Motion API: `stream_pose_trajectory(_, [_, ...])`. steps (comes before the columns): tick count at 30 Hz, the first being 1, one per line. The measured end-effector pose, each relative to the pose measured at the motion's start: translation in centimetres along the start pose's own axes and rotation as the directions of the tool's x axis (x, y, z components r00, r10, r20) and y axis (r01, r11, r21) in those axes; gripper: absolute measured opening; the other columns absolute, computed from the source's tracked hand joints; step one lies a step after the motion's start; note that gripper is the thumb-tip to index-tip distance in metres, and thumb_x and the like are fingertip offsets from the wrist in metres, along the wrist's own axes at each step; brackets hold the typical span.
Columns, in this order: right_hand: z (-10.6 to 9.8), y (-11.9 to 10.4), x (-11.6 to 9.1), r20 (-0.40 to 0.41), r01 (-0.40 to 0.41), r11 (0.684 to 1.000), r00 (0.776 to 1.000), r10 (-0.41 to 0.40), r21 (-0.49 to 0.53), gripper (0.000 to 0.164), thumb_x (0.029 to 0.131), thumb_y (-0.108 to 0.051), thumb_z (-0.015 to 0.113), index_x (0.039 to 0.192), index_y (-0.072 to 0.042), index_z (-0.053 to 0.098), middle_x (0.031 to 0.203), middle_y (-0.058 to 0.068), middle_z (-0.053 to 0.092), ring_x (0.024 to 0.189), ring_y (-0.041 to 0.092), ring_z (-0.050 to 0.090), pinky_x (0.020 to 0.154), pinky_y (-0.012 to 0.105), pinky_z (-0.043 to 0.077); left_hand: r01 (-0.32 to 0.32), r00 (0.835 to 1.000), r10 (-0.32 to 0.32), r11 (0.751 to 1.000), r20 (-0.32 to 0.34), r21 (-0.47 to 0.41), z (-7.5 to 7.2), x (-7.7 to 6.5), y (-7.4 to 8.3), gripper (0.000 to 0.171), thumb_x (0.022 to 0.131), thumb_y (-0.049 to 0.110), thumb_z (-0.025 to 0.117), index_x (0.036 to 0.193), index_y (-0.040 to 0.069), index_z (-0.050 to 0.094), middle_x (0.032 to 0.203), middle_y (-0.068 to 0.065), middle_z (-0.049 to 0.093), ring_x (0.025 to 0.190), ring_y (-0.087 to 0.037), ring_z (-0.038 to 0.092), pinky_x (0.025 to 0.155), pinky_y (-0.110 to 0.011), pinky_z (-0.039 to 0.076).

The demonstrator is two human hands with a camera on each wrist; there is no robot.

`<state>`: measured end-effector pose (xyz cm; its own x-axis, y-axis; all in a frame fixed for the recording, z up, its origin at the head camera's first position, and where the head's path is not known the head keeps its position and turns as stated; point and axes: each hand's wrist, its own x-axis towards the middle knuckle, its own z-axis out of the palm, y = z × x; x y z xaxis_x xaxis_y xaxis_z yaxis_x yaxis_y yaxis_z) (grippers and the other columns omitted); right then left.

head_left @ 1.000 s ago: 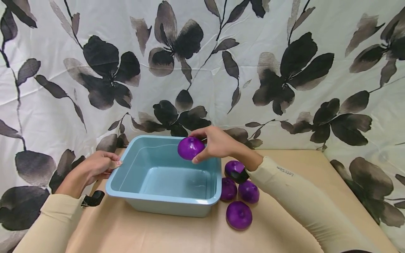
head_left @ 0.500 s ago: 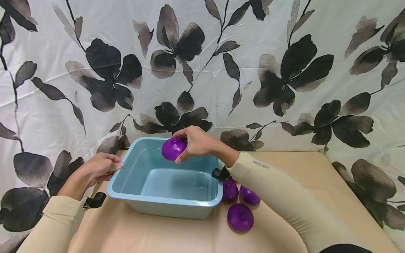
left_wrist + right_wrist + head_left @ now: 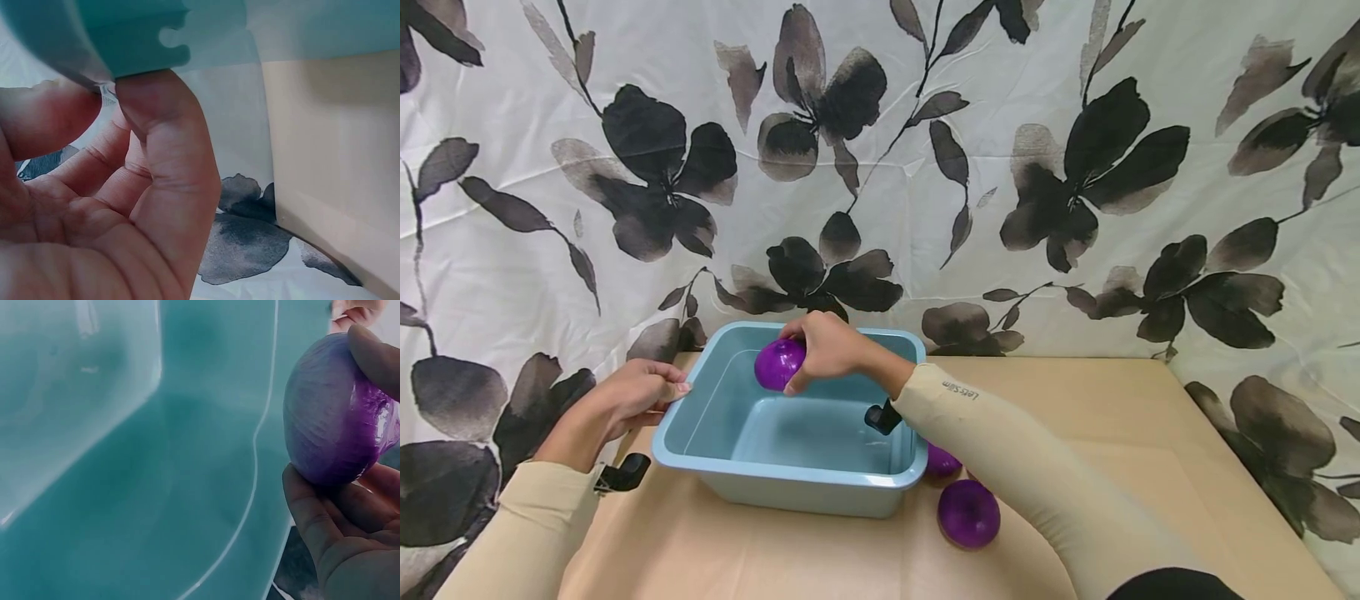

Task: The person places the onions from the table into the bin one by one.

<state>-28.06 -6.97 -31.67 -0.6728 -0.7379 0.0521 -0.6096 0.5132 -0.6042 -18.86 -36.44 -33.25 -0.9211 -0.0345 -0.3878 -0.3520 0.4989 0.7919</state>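
A purple onion (image 3: 777, 365) is gripped between the thumb and fingers of my right hand (image 3: 829, 350), inside the mouth of a light blue plastic basin (image 3: 790, 477). The right wrist view shows the same onion (image 3: 331, 412) held above the basin's wall, apart from the floor. On the other side, my left hand (image 3: 634, 396) pinches the basin's left rim between thumb and forefinger, as the left wrist view makes plain along the rim (image 3: 56, 44). No onion shows on the basin floor.
Right of the basin, a whole purple onion (image 3: 968, 513) lies on the tan table (image 3: 1075, 392). Another onion (image 3: 942, 461) sits behind it, partly covered by my right sleeve (image 3: 1000, 442). A floral cloth (image 3: 955, 208) hangs behind the table.
My right hand has carried the onion leftward and slightly down, from the basin's right side toward its left. The sleeve now covers more of the onions on the table. My left hand stays on the rim.
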Motion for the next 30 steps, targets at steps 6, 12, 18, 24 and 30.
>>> stream_pose_trajectory(6, [1.3,-0.3,1.5,0.001,-0.016,1.000,1.000,0.016,-0.015,0.075,0.069,-0.030,0.097,0.134,-0.009,0.067,0.126,0.006,0.073,0.111,0.018,0.067,0.090,0.025,0.058,0.004,1.000,-0.004,1.000,0.006,-0.002,-0.2,0.1,-0.1,0.029,0.102,0.011,0.060,0.125,-0.009,0.057,0.082,0.002,0.063,0.074,-0.011,0.064,0.067,-0.029,0.059])
stream_pose_trajectory(12, [2.6,-0.3,2.8,0.011,-0.041,0.999,0.999,0.041,-0.035,0.074,0.071,-0.029,0.096,0.135,-0.007,0.066,0.127,0.008,0.073,0.111,0.018,0.066,0.089,0.026,0.058,0.002,1.000,-0.002,1.000,0.006,0.009,-0.3,0.1,-0.1,0.031,0.102,0.010,0.060,0.126,-0.009,0.057,0.081,0.002,0.062,0.073,-0.011,0.061,0.066,-0.028,0.058])
stream_pose_trajectory(18, [3.7,0.1,3.8,0.017,-0.072,0.997,0.997,0.073,-0.042,0.078,0.070,-0.031,0.098,0.136,-0.004,0.066,0.129,0.009,0.072,0.113,0.020,0.066,0.093,0.029,0.058,0.005,1.000,-0.005,1.000,0.009,0.006,-0.4,0.1,0.0,0.029,0.102,0.010,0.060,0.125,-0.008,0.057,0.082,0.001,0.062,0.073,-0.012,0.062,0.067,-0.029,0.058])
stream_pose_trajectory(24, [4.6,0.4,5.0,0.029,-0.052,0.989,0.998,0.056,-0.138,0.078,0.069,-0.036,0.099,0.133,-0.004,0.067,0.126,0.008,0.074,0.110,0.018,0.067,0.093,0.028,0.057,0.000,1.000,0.000,1.000,0.005,0.001,-0.7,0.2,0.2,0.030,0.102,0.010,0.060,0.125,-0.008,0.057,0.082,0.002,0.061,0.074,-0.011,0.062,0.068,-0.029,0.058])
stream_pose_trajectory(30, [6.1,0.4,5.6,0.086,-0.079,0.982,0.992,0.095,-0.169,0.080,0.072,-0.037,0.097,0.137,-0.004,0.064,0.130,0.008,0.071,0.112,0.019,0.067,0.096,0.029,0.058,0.012,1.000,-0.012,1.000,0.005,0.001,-0.6,0.3,-0.2,0.030,0.102,0.010,0.061,0.125,-0.008,0.057,0.083,0.002,0.063,0.075,-0.012,0.063,0.069,-0.029,0.059])
